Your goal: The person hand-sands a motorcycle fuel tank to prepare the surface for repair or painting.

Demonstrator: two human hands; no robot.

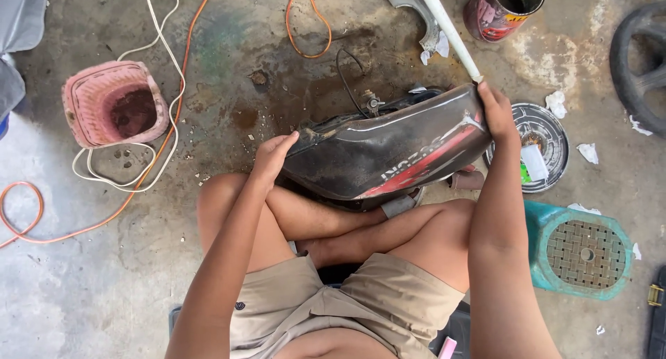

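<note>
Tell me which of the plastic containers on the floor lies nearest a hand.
The teal stool, upside down by the right forearm, lies nearer the right hand than the pink basket, which sits open-side up far beyond the left hand.

A round tin can (503, 9) with a red, printed label stands open beyond the black motorcycle tank (385, 151), toward its right end. The tank itself bears a red stripe decal with white lettering on its side.

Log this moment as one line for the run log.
left hand: gripping tank end | right hand: gripping other end | black motorcycle fuel tank: held above crossed legs
</note>
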